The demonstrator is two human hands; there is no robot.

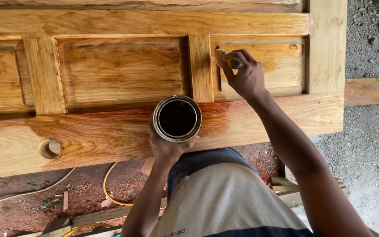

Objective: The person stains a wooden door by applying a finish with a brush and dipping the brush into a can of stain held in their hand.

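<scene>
The brush (225, 59) sits pressed against the top left corner of a recessed panel (281, 66), its pale bristles on the wood and its handle wrapped in the right hand (242, 74), fingers curled tight around it. The panel is boxed in by raised rails, so the bristles lie right up against two inner edges; the rest of the recess lies open to the right, half darkened with wet finish.

Just below and to the left, the left hand (167, 147) cups a round tin (177, 118) from underneath, fingers clamped round its side. Its mouth is open, showing dark liquid inside a pale metal rim; no label shows from above. It hangs over the door's (110, 131) near rail, where a reddish wet patch spreads.

A round bore hole (50, 148) pierces that rail well to the left. Beyond the door's right edge lies grey gravel (369, 145); under it, a yellow hose (110, 197) curls across reddish dirt.
</scene>
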